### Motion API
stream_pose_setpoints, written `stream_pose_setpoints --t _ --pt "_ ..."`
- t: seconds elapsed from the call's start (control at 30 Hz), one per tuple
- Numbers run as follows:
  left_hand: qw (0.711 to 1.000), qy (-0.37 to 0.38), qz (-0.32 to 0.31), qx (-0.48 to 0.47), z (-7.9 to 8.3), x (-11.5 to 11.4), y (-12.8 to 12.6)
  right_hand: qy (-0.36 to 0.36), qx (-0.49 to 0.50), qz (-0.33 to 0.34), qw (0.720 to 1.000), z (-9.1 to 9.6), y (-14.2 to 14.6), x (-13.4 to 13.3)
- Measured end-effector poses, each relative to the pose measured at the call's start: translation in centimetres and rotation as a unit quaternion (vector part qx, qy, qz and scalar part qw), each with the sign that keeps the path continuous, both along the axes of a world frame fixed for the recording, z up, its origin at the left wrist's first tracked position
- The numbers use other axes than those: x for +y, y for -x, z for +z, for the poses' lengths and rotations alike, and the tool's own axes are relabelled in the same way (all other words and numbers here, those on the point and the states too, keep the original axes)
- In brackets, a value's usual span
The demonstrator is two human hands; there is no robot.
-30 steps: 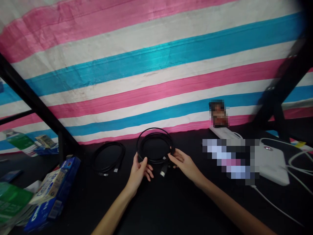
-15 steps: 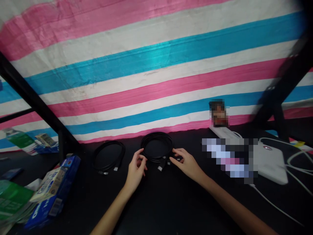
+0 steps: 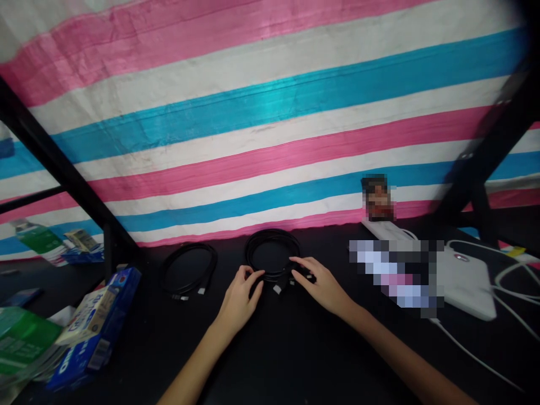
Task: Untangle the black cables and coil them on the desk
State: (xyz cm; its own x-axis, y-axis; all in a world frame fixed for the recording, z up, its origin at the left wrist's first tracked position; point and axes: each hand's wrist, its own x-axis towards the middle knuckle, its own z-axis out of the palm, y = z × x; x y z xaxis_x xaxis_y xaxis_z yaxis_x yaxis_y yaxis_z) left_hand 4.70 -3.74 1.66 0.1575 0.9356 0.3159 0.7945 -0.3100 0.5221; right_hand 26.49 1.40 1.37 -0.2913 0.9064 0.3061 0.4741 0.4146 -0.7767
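Observation:
A black cable coil [image 3: 272,233] lies flat on the dark table between my hands. Its light-tipped plug [image 3: 277,289] points toward me at the lower edge, and more small connector ends show beside my right hand. My left hand [image 3: 239,297] is at the coil's lower left, thumb and forefinger apart, with a fingertip at the cable. My right hand [image 3: 323,286] reaches the lower right side, its fingers stretched out and the tips touching or just over the loops. A second, looser black cable coil [image 3: 189,247] rests to the left, its silver-ended connectors facing me.
At left are a blue snack box [image 3: 99,349], a green-labelled bottle [image 3: 40,242] and a green package [image 3: 27,340]. A white flat device [image 3: 468,281] with white cables is on the right. Black frame posts [image 3: 63,169] stand before a striped sheet [image 3: 270,101].
My left hand has moved right and slightly nearer along the coil's lower edge, its fingers more extended. My right fingertips have shifted slightly left onto the loops. The coil looks about the same.

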Motion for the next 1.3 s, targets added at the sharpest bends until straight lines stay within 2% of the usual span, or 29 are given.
stream_pose_setpoints --t 0.13,0.33,0.47,0.57,0.7,0.8,0.87,0.97,1.07,1.17,1.3 --pt "1.000 -0.009 0.002 0.029 -0.4 0.1 0.1 -0.055 -0.064 -0.005 0.996 -0.1 -0.1 0.2" --pt "0.997 0.050 -0.035 0.048 -0.6 0.3 0.2 -0.098 -0.048 0.001 0.994 -0.2 0.1 0.3" --pt "0.998 0.043 -0.039 0.031 -1.0 0.3 0.3 -0.118 -0.057 0.004 0.991 0.0 0.6 -0.2" --pt "0.999 0.026 -0.025 0.031 -1.5 0.5 0.3 -0.103 -0.068 -0.002 0.992 -0.2 0.7 -0.4" --pt "0.999 -0.006 -0.013 0.046 -1.9 0.9 0.5 -0.040 -0.103 -0.025 0.994 -0.7 0.2 -0.2" --pt "0.994 -0.054 0.043 0.082 -1.5 1.4 1.2 -0.020 -0.119 -0.023 0.992 -0.8 -0.1 -0.3" --pt "0.981 -0.088 0.121 0.124 -1.1 1.6 2.0 -0.020 -0.116 -0.024 0.993 -0.7 -0.2 -0.5" --pt "0.939 -0.105 0.260 0.199 -0.9 1.7 3.6 -0.040 -0.089 -0.044 0.994 -0.5 -0.1 -0.7" --pt "0.904 -0.060 0.344 0.246 -1.3 1.7 5.0 -0.076 -0.045 -0.071 0.994 -0.3 0.0 -0.7" --pt "0.908 -0.019 0.341 0.242 -1.8 1.8 5.7 -0.099 -0.012 -0.079 0.992 0.0 0.1 -0.8" --pt "0.945 -0.005 0.268 0.187 -1.7 2.4 5.6 -0.111 0.011 -0.074 0.991 0.4 0.2 -1.2"
